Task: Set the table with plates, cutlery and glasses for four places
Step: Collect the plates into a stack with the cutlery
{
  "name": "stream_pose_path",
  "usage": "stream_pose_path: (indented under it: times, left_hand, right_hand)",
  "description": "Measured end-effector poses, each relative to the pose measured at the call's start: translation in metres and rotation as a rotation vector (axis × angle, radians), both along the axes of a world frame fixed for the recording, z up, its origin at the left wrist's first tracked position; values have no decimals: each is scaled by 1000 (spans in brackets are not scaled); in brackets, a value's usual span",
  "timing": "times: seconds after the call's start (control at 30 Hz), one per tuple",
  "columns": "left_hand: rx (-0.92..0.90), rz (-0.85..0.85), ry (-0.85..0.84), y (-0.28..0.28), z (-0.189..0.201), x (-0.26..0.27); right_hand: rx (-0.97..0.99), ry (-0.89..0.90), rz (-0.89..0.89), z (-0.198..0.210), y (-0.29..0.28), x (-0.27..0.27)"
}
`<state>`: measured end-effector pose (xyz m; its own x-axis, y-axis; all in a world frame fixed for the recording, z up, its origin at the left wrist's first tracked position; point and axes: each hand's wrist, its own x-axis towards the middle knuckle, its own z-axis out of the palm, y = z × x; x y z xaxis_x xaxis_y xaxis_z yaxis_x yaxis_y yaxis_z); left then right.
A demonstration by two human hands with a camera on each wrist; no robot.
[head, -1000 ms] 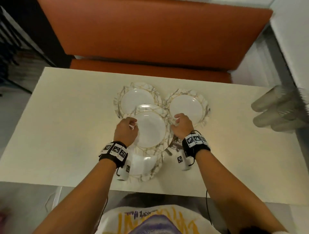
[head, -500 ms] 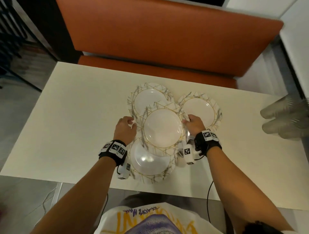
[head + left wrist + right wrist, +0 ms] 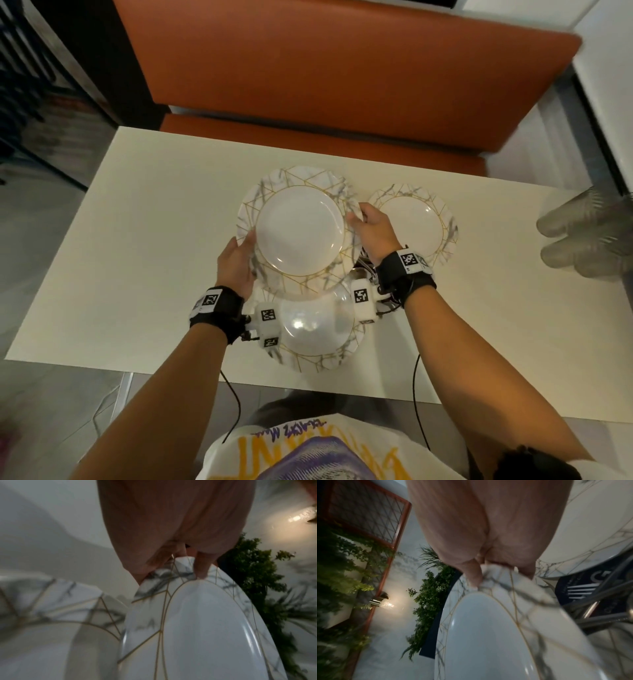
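A white plate with a marbled, gold-lined rim (image 3: 298, 233) is held tilted above the cream table (image 3: 137, 240). My left hand (image 3: 244, 247) grips its near-left rim and my right hand (image 3: 360, 216) grips its right rim. Seen from the left wrist, the thumb (image 3: 202, 566) lies on the rim of this plate (image 3: 197, 628). From the right wrist the same plate (image 3: 488, 635) is pinched at its edge. A second plate (image 3: 416, 224) lies to the right and a third (image 3: 318, 332) near the front edge. Cutlery (image 3: 599, 609) lies under my right wrist.
Clear plastic cups (image 3: 582, 236) lie stacked on their sides at the table's right end. An orange bench (image 3: 325, 68) runs along the far side. Bare tabletop stretches to the left. The third plate (image 3: 42, 615) lies beside the left wrist.
Both hands have raised the plate off the pile and carried it away from me; it now covers the far left plate. The other plates have not moved.
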<state>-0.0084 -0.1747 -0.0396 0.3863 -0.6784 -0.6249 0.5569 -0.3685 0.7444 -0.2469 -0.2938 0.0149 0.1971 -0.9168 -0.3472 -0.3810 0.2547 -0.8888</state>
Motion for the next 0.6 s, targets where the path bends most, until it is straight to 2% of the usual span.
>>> stream_pose_path:
  times: [0.17,0.2,0.3,0.43,0.5,0.6]
  left_hand:
    - [-34,159,-137,24,-4,27]
    - [-28,188,-144,29,-6,34]
    - [-10,255,-177,42,-8,50]
    - [-6,285,-212,52,-4,60]
    - [7,291,-226,55,-3,63]
    - [17,276,-264,58,-2,66]
  right_hand:
    - [165,19,93,-13,7,2]
    - [137,78,103,-17,9,0]
    - [8,437,187,-37,18,-10]
    - [-4,767,340,-61,37,-14]
    - [-41,880,415,-65,43,-11]
    - [-92,952,408,-72,49,-6]
